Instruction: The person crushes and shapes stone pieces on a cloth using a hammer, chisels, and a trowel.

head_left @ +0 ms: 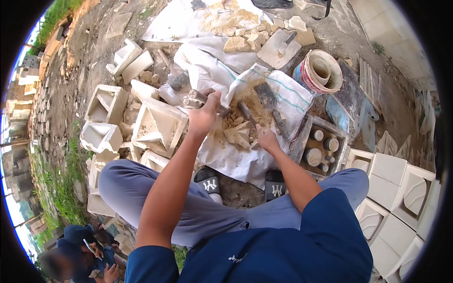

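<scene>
My left hand (205, 115) is closed around short grey cylindrical pieces (194, 99) with rough pale ends, above the left part of a white sack (226, 165). My right hand (268, 139) grips the lower end of a narrow dark flat-bladed tool (246, 111), which slants up and left over the sack. Pale stone chips (237, 134) and sandy crumbs lie under it. Beside the right hand rest a dark bar (281, 124) and a dark flat plate (265, 95). What the left palm covers is hidden.
Cream cast blocks (159, 126) stand at left, more patterned blocks (387, 181) at right. A wooden box (343, 140) holds several cylinders. A paint bucket (302, 70) and a trowel board (279, 49) lie beyond. Another person (89, 250) is at lower left.
</scene>
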`<state>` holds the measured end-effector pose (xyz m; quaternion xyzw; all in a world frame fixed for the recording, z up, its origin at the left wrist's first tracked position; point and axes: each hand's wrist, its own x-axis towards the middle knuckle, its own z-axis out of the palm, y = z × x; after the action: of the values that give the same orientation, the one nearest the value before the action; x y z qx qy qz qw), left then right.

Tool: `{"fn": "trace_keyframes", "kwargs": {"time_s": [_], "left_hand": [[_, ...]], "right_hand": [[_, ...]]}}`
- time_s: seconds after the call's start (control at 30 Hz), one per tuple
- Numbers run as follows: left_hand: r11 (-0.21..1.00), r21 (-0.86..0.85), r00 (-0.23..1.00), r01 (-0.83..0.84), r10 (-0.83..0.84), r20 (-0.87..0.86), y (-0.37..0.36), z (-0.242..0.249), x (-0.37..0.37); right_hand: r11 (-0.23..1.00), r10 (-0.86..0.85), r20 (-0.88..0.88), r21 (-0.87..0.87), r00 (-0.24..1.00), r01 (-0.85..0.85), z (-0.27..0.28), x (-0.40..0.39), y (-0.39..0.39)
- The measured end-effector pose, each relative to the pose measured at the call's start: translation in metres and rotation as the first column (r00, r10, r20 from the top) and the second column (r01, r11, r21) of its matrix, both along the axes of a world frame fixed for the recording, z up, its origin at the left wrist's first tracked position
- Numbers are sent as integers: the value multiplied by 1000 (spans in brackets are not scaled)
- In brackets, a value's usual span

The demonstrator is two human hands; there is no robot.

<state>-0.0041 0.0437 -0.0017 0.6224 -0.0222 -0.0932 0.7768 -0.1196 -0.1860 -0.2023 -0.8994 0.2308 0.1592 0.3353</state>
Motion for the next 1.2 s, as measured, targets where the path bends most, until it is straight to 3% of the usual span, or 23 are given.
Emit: {"fn": "trace_keyframes", "kwargs": {"time_s": [0.1,0.17,0.2,0.27,0.3,0.4,0.6,0.67,0.7,0.83,0.9,0.93,1.0,1.03,1.1,1.13,1.2], "left_hand": [[1000,4,1000,14,-14,-2,4,1,-5],[1000,7,1000,-1,1,-11,5,3,-7],[1000,-1,1000,-16,16,-25,5,3,-6],[1000,-4,999,-21,21,-29,7,3,-6],[1000,-6,999,-19,19,-27,7,4,-6],[1000,-24,1000,-11,11,-7,10,1,-2],[999,-35,999,-23,21,-45,12,1,-7],[999,15,996,-38,39,-78,8,6,-7],[999,10,997,-36,36,-73,7,6,-9],[992,-87,994,-94,89,-55,11,1,-15],[992,-84,994,-98,94,-50,14,-4,-17],[995,-28,995,-99,99,7,15,-6,-17],[991,80,988,-105,95,122,15,-10,-18],[991,81,988,-103,92,122,13,-6,-18],[986,-34,985,-164,162,-63,9,3,-15],[987,-35,986,-160,158,-58,9,5,-14],[954,-195,973,-229,217,-83,14,12,-6]], "right_hand": [[991,27,-25,135,999,-24,42,8,4],[957,-52,165,291,985,1,52,9,12],[956,-44,164,293,986,-6,52,3,14],[968,38,215,234,976,-89,41,-16,17],[983,82,-32,167,996,-76,38,-14,20],[990,85,-82,123,993,-74,35,-3,17],[969,-64,170,248,983,21,57,-1,23],[999,13,-10,46,1000,-13,40,-7,21],[999,-22,-28,-40,999,21,-10,-10,13],[1000,7,-121,-6,993,-8,37,5,9],[987,43,53,153,998,-51,59,15,14],[987,46,49,154,998,-53,54,15,19],[972,37,334,206,942,-111,40,13,25],[972,34,334,207,942,-108,32,11,24],[996,61,-16,63,998,-60,26,13,27],[998,56,-192,-16,980,-61,29,16,27],[997,31,-209,-61,977,-44,36,21,21]]}}
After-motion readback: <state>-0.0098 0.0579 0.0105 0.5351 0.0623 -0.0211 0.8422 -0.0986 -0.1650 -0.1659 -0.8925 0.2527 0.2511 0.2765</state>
